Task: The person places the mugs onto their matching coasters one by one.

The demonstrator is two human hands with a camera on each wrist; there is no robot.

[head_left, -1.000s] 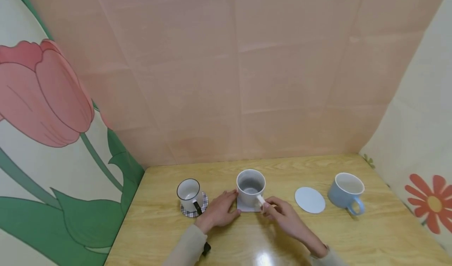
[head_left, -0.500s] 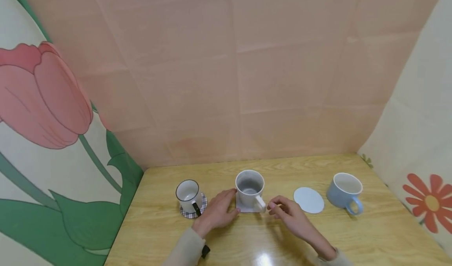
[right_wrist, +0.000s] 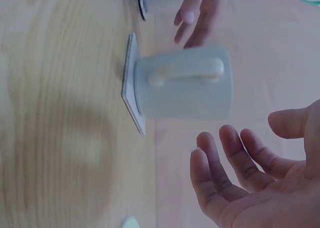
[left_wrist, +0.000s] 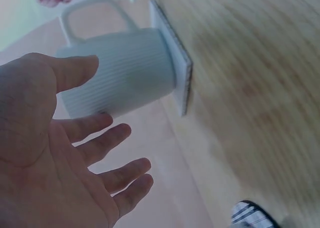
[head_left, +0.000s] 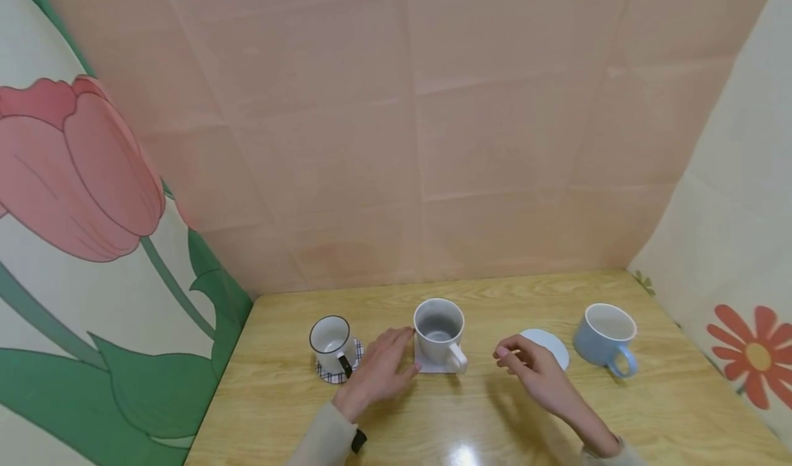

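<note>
A ribbed white mug [head_left: 438,325] stands upright on a square pale coaster [head_left: 427,365], its handle pointing toward the front right. Beside its left side is my left hand [head_left: 380,371], fingers spread; in the left wrist view the hand [left_wrist: 65,133] is beside the mug [left_wrist: 125,67], and whether a fingertip touches it I cannot tell. Between the mug and a round pale-blue coaster [head_left: 553,347] my right hand [head_left: 544,376] hovers with loosely bent fingers, holding nothing. The right wrist view shows that hand [right_wrist: 260,173] apart from the mug [right_wrist: 185,82].
On the left, a white mug with a dark rim and black handle [head_left: 331,342] stands on a round checked coaster [head_left: 329,376]. A blue mug [head_left: 603,335] stands on the wooden table [head_left: 433,425] at the right, beside the round coaster.
My right hand has let go of the ribbed mug's handle and moved right, now partly covering the round coaster's near edge. My left hand has stayed about where it was.
</note>
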